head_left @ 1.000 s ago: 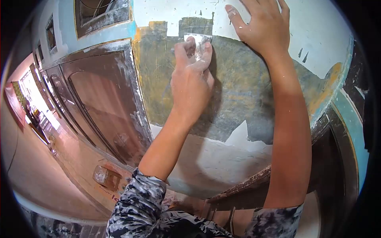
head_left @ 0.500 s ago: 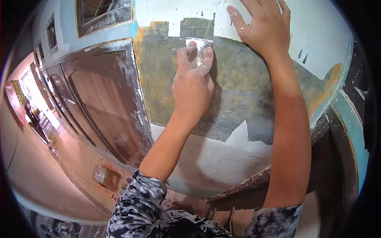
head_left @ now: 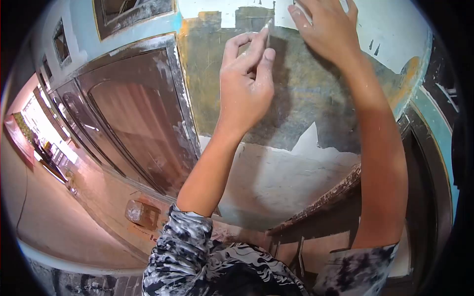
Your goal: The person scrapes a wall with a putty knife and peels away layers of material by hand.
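Note:
My left hand (head_left: 247,81) is closed on a flat scraper (head_left: 269,32), its thin blade seen nearly edge-on between thumb and fingers. Behind it is the wall (head_left: 306,93), where a grey-green patch with ochre stains is bordered by white areas. Up and to the right, my right hand (head_left: 328,29) rests palm toward the wall with fingers spread, holding nothing. Its fingertips run out of the top of the view.
A brown panelled door (head_left: 128,103) with white smears stands at left, below a framed window (head_left: 131,15). On the floor sits a small container (head_left: 140,213). A dark, worn ledge (head_left: 321,200) crosses below the wall patch. Bright light enters at far left.
My left hand has turned the scraper from flat-facing to edge-on and shifted slightly up relative to the wall. The view has moved a little; my right hand stays at the wall.

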Action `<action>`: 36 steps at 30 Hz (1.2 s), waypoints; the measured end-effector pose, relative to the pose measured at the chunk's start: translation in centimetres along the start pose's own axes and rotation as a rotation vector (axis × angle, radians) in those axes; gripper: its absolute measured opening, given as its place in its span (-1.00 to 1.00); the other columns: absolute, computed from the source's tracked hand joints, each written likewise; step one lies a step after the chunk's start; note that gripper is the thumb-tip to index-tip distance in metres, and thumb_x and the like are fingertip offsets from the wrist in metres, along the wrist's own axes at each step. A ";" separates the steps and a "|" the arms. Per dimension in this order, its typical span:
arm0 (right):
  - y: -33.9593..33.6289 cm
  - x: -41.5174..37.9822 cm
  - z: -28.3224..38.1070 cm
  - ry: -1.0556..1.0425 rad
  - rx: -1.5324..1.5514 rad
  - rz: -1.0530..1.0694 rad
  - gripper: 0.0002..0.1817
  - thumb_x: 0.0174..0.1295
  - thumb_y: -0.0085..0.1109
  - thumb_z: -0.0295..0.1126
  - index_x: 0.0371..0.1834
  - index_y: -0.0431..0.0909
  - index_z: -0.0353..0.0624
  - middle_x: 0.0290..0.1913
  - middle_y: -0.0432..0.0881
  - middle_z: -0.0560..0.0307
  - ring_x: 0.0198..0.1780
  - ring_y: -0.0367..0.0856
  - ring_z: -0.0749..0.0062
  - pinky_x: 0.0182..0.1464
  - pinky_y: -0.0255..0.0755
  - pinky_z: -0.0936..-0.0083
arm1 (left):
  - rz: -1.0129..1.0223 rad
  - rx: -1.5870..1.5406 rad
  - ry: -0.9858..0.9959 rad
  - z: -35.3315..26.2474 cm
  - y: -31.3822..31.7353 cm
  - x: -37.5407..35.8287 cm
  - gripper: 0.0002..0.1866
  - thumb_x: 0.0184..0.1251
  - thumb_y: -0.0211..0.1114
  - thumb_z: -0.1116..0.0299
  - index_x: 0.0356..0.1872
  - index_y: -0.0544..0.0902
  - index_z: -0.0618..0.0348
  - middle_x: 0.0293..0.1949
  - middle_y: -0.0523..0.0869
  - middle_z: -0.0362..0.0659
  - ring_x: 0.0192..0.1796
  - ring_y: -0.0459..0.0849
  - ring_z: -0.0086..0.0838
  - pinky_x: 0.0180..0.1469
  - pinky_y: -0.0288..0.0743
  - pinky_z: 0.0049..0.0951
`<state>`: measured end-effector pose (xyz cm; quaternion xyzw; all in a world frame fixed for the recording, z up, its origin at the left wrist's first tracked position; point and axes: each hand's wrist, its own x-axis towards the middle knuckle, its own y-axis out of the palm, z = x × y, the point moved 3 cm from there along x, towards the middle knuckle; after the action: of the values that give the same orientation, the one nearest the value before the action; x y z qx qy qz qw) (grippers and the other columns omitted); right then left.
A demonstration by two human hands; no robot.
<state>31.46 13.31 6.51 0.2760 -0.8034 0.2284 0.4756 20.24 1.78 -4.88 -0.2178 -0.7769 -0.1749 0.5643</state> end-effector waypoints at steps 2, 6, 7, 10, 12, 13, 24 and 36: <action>-1.0 -2.0 2.1 -0.010 0.194 0.143 -0.55 0.44 0.24 -0.20 0.34 0.54 -0.05 0.36 0.61 0.17 0.38 0.53 0.17 0.46 0.18 0.06 | -0.041 -0.454 -0.328 -0.3 -0.3 0.6 -0.59 0.57 0.23 0.48 0.37 0.60 0.34 0.20 0.55 0.00 -0.16 0.71 -0.47 -0.26 0.64 -0.53; -2.3 -5.6 8.1 0.393 0.979 0.490 -0.50 0.52 0.13 -0.34 0.47 0.36 -0.16 0.14 0.71 -0.08 0.09 0.70 0.22 0.13 0.49 0.28 | -0.247 -0.402 -0.059 2.9 0.3 1.4 -0.58 0.66 0.16 0.40 0.38 0.55 0.46 0.09 0.62 -0.05 -0.28 0.74 -0.51 -0.27 0.65 -0.51; -1.7 -6.8 9.0 0.578 1.280 0.417 -0.46 0.52 0.13 -0.34 0.51 0.29 -0.21 0.02 0.75 -0.16 -0.07 0.76 0.16 -0.03 0.55 0.31 | -0.237 -0.524 -0.267 3.4 0.6 0.9 -0.56 0.68 0.14 0.38 0.41 0.52 0.46 0.12 0.63 -0.05 -0.36 0.73 -0.56 -0.35 0.62 -0.54; -1.3 -7.7 10.1 0.641 1.446 0.377 -0.35 0.56 0.02 -0.44 0.63 0.01 -0.23 -0.01 0.73 -0.19 -0.07 0.71 0.33 0.03 0.54 0.37 | -0.221 -0.884 -0.449 2.8 1.3 0.4 -0.52 0.68 0.13 0.38 0.47 0.45 0.45 0.05 0.72 -0.05 -0.33 0.72 -0.59 -0.36 0.59 -0.56; -1.9 -7.7 9.6 0.638 1.412 0.485 -0.26 0.55 -0.04 -0.50 0.69 -0.17 -0.26 0.04 0.71 -0.15 0.00 0.68 0.40 0.10 0.54 0.36 | -0.211 -0.875 -0.470 3.4 1.4 0.2 -0.53 0.67 0.16 0.37 0.45 0.48 0.43 0.00 0.76 -0.05 -0.27 0.74 -0.56 -0.29 0.60 -0.58; -2.1 -7.5 9.5 0.643 1.372 0.494 -0.25 0.54 -0.07 -0.52 0.70 -0.20 -0.27 0.06 0.71 -0.18 0.03 0.69 0.38 0.10 0.54 0.36 | -0.184 -0.727 -0.383 3.5 1.3 0.4 -0.52 0.64 0.22 0.37 0.43 0.49 0.46 -0.01 0.77 -0.05 -0.17 0.75 -0.52 -0.14 0.63 -0.54; -1.5 -6.3 1.8 -0.007 0.080 0.348 -0.50 0.51 0.16 -0.18 0.51 0.50 0.40 -0.40 0.59 0.13 -0.38 0.61 0.05 -0.35 0.51 0.21 | -0.136 0.508 0.545 9.9 -6.9 7.1 -0.44 0.18 0.51 0.06 0.23 0.75 -0.07 0.38 0.58 -0.14 0.47 0.47 -0.22 0.43 0.11 -0.03; -1.1 -4.3 0.9 -0.122 -0.083 0.255 -0.52 0.49 0.20 -0.09 0.46 0.56 0.50 -0.50 0.59 0.25 -0.52 0.57 0.24 -0.47 0.45 0.31 | -0.041 0.622 0.497 13.0 -6.9 7.6 -0.30 0.26 0.41 -0.15 0.45 0.59 -0.32 0.59 0.40 -0.30 0.66 0.23 -0.28 0.60 -0.13 0.09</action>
<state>33.33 12.88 2.43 0.1652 -0.8682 0.2362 0.4039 4.04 3.76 -1.71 0.0283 -0.6367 0.0102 0.7705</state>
